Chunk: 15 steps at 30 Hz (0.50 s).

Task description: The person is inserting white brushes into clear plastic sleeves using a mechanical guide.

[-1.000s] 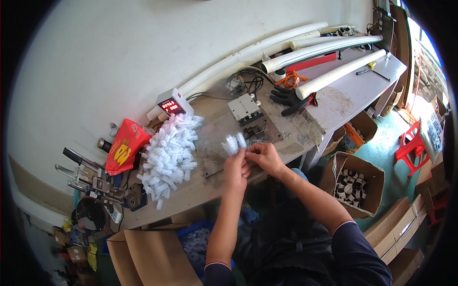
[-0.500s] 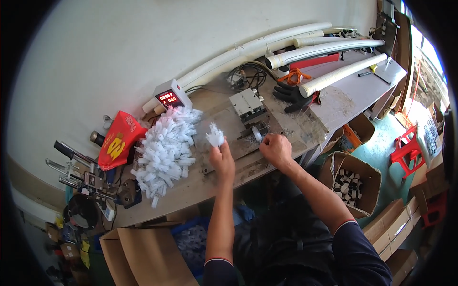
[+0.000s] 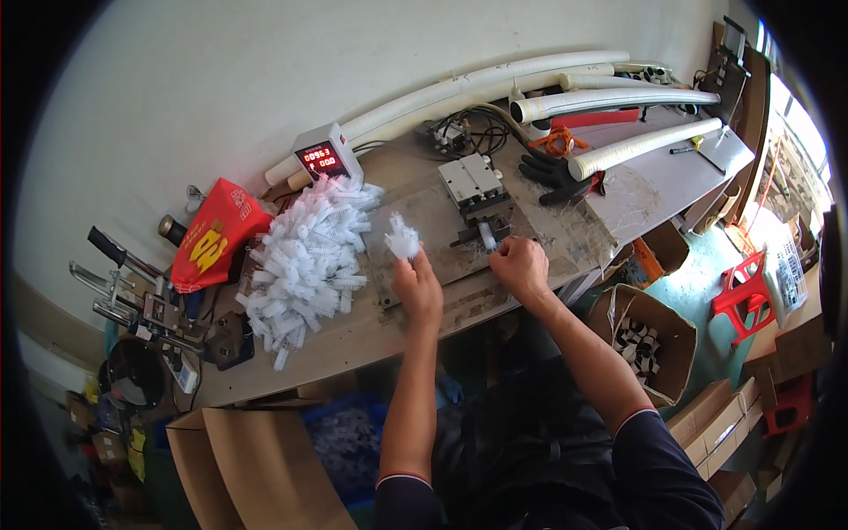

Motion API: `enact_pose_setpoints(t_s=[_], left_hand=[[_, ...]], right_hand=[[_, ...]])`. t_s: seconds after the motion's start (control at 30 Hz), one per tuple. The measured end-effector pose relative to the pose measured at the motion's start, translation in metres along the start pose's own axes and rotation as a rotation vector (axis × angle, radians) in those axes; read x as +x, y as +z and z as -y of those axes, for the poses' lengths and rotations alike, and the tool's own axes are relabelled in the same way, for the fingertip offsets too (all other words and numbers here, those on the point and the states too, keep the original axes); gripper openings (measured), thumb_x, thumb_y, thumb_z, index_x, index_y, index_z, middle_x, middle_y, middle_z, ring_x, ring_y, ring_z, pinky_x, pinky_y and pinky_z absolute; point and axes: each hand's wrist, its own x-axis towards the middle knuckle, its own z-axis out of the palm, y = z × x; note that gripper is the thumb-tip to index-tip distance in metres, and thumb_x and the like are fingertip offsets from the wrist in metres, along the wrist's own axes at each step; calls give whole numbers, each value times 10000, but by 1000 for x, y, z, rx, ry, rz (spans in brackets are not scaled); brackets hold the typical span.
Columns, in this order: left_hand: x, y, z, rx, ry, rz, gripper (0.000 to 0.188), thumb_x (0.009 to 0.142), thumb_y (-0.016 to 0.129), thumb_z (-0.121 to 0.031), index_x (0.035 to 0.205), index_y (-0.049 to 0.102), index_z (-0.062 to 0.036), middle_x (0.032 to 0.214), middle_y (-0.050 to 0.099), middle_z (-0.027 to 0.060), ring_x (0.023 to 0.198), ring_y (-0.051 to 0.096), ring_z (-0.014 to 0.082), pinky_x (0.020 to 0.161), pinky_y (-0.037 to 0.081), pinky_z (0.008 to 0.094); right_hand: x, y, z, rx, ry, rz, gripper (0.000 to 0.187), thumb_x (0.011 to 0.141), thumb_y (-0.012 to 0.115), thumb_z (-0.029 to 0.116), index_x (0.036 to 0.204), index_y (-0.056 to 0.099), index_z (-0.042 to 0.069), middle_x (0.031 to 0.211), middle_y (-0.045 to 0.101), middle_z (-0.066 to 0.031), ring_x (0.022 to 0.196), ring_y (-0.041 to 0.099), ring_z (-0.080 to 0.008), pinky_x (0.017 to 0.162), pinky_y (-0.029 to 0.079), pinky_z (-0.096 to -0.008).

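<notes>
My left hand (image 3: 419, 290) is closed around the lower end of a small bunch of white bristle brushes (image 3: 402, 240), held upright above the bench. The fingers of my right hand (image 3: 523, 268) are pinched at the near end of a white bristle brush (image 3: 488, 237). That brush sits at the front jaw of a small machine with a pale metal block (image 3: 473, 181) on top. My fingertips hide the brush's near end. Left of my left hand, a large heap of similar white brushes (image 3: 305, 265) lies on the bench.
A counter box (image 3: 327, 157) with a red lit display stands behind the heap. Beside it are a red bag (image 3: 221, 237) and a lever clamp tool (image 3: 159, 309). A black glove (image 3: 552, 177) and long white tubes (image 3: 649, 148) lie rightward. Cardboard boxes (image 3: 680, 353) stand below.
The whole view has shifted slightly. The brush at the machine shows longer and at a different angle by my right fingers. My left hand still holds its bunch, and the counter display has changed.
</notes>
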Motion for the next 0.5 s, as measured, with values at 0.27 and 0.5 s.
enact_pose_setpoints(t_s=[0.27, 0.5], left_hand=[[-1, 3, -7, 150, 267, -142, 286, 1102, 498, -236, 1149, 646, 4, 976, 747, 83, 906, 712, 232, 811, 547, 351], [4, 4, 4, 250, 391, -35, 253, 1074, 534, -192, 1196, 657, -8, 1110, 729, 153, 1043, 689, 299, 911, 516, 396]], right_hand=[[0, -3, -1, 42, 7, 18, 202, 719, 678, 243, 789, 752, 68, 799, 718, -196, 844, 697, -403, 774, 548, -485], [1, 2, 0, 61, 2, -50, 248, 809, 677, 307, 773, 730, 68, 778, 704, -203, 828, 693, -414, 756, 546, -499]])
